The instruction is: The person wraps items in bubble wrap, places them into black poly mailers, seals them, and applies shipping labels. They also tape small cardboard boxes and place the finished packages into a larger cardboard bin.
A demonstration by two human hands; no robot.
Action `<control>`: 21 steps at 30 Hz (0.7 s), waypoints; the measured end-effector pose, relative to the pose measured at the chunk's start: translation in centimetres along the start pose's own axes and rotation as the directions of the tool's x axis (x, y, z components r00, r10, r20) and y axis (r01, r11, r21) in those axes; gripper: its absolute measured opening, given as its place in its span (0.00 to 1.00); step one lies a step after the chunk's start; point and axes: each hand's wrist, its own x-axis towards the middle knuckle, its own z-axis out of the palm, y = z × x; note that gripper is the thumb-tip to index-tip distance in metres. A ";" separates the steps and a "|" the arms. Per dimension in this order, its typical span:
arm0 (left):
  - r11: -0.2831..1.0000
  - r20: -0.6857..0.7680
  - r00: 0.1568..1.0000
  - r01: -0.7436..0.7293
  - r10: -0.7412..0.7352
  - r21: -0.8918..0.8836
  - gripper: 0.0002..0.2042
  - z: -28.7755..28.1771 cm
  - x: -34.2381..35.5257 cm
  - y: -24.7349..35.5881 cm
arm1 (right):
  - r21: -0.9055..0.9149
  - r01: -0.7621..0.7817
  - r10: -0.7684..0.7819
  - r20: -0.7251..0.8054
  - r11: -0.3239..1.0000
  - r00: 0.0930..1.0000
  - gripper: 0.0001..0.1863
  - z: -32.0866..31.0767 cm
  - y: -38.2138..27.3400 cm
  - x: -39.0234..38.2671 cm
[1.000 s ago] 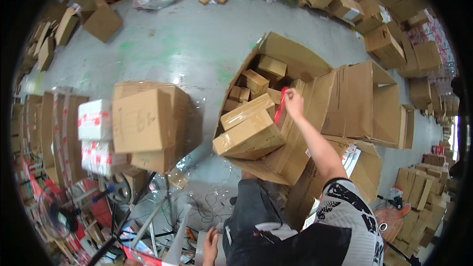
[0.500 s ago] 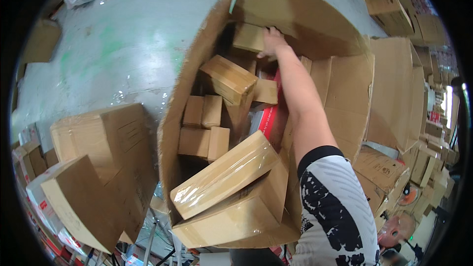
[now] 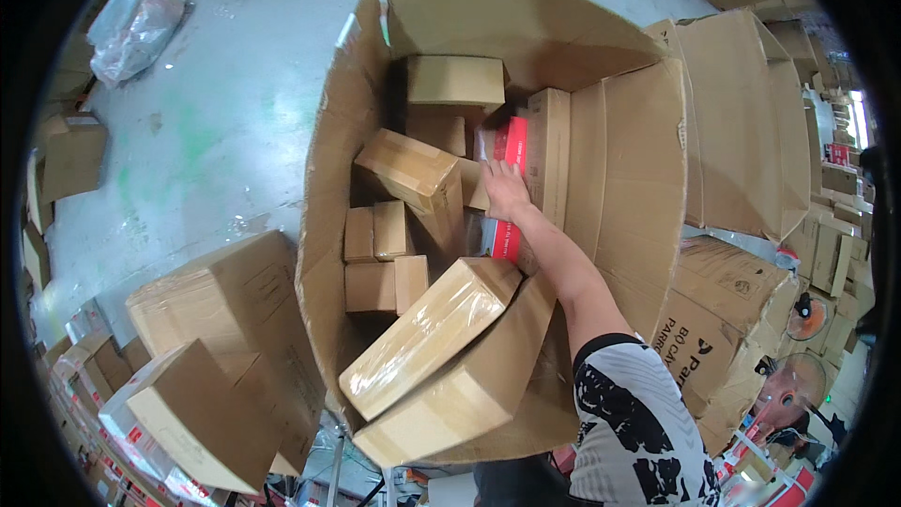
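A big open cardboard carton (image 3: 624, 160) holds several smaller cardboard boxes. Inside it, my right hand (image 3: 507, 192) reaches down over a small cardboard box (image 3: 473, 186), fingers and thumb about its right end. That box sits between a tilted oblong box (image 3: 408, 167) and a red-and-white package (image 3: 508, 239). At the far end lies another cardboard box (image 3: 456, 82), apart from my hand. Two long taped boxes, an upper one (image 3: 427, 338) and a lower one (image 3: 460, 413), lean together at the near end. My left hand is out of view.
Left of the carton stand more cardboard boxes (image 3: 225, 300). To the right are a large open carton (image 3: 737, 122), a printed carton (image 3: 723, 319) and a fan (image 3: 793, 390). Clear plastic wrapping (image 3: 141, 38) lies on the grey floor (image 3: 253, 84) at the far left.
My right hand has come back from the far-end box to the small box in the middle. The far-end box now lies free of my hand. The whole view has shifted slightly.
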 end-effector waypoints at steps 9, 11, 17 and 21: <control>0.977 0.098 0.988 -0.102 0.122 -0.188 0.29 -2.7 -8.2 -8.3 | 0.520 -0.149 0.330 -0.275 0.841 0.903 0.60 -26.3 2.3 -17.3; 0.940 0.139 0.958 -0.206 0.249 -0.271 0.29 -1.9 -8.9 -10.5 | 0.694 -0.090 0.326 -0.217 0.715 0.920 0.61 -36.4 5.3 -22.3; 0.694 0.170 0.703 -0.579 0.691 -0.428 0.30 4.8 -15.5 -6.3 | 0.917 0.195 -0.246 -0.112 0.348 0.963 0.61 -61.0 0.0 -34.5; 0.319 0.012 0.448 -0.617 0.894 -0.719 0.43 1.1 -25.6 -5.7 | 0.817 0.362 -0.634 0.004 0.448 0.774 0.65 -62.8 -16.4 -39.6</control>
